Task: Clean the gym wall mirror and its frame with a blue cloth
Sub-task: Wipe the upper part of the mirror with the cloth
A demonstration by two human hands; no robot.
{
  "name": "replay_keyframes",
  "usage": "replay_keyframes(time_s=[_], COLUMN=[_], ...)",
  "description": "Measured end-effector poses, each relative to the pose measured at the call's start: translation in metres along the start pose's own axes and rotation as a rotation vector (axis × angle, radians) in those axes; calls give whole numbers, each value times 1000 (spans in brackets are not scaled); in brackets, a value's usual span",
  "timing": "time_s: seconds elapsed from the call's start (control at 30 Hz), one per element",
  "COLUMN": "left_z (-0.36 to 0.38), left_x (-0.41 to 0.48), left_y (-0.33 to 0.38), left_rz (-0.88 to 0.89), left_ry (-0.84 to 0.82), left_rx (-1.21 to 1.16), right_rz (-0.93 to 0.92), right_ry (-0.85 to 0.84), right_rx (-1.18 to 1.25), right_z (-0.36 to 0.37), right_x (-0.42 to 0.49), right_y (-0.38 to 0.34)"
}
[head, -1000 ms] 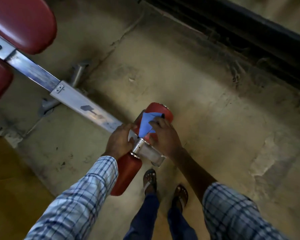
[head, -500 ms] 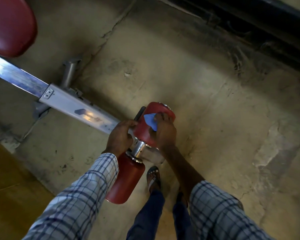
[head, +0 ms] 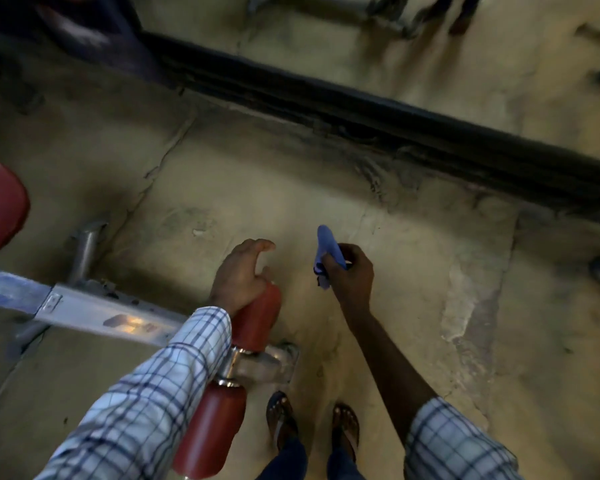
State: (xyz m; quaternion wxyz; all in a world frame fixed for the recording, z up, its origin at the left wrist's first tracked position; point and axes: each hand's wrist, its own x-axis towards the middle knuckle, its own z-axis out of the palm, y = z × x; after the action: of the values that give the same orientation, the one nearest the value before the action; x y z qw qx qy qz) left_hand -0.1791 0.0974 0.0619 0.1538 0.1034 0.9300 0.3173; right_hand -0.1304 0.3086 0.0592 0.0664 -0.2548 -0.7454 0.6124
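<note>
Blue cloth (head: 328,252): bunched into a narrow fold, one end poking toward the far side and the other hanging below the fingers. It is over bare floor (head: 430,289), touching only the hand, right of the red roller pad (head: 257,322) and well short of the mirror.
Right hand (head: 352,277): fingers and thumb are curled round the cloth's middle, a carrying grip, not a flat wiping one.
Left hand (head: 241,275): holds nothing, fingers loosely arched and apart. Its heel sits on the far end of the roller pad, likely for balance while leaning forward.
Mirror frame (head: 361,112): a dark band running from far left to right along the floor's edge, with what seems to be grime at its foot.
Mirror (head: 413,39): beyond the band, showing what looks like reflected floor and equipment legs, blurred.
Bench beam (head: 101,311): metal, crossing from the left to the roller pad, near the person's left side.
Stage: as I judge it, the cloth is in hand but on neither glass nor frame, so wiping this lower stretch is not yet begun.
Next: probably a reach forward and down to the band, with the cloth flattened.
</note>
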Motion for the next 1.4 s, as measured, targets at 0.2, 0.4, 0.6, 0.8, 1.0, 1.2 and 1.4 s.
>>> replay_keyframes(time_s=[0.2,0.4,0.6,0.8,1.0,1.2,1.4], left_z=[-30,-36,-25,-14,-9,0,2], left_x=[41,69,103,132,175,251,334], left_y=[162,336,504,661,788,897,1003], left_rz=[279,489,672,832,981,1091,1218], left_ry=[39,37,89,169,265,325,360], left_rx=[58,88,119,96,125,124,135], right_rz=[-29,-120,-260,-341,-438,-545,-586], right_ry=[208,454,600,747,831,817,908], right_rx=[95,95,98,82,132,198,162], right_z=[-125,-260,-414,-559,-665,-739,-807], right_x=[20,54,94,140,184,261,346], right_y=[-88,-151,-203,-261,-323,-366,-410])
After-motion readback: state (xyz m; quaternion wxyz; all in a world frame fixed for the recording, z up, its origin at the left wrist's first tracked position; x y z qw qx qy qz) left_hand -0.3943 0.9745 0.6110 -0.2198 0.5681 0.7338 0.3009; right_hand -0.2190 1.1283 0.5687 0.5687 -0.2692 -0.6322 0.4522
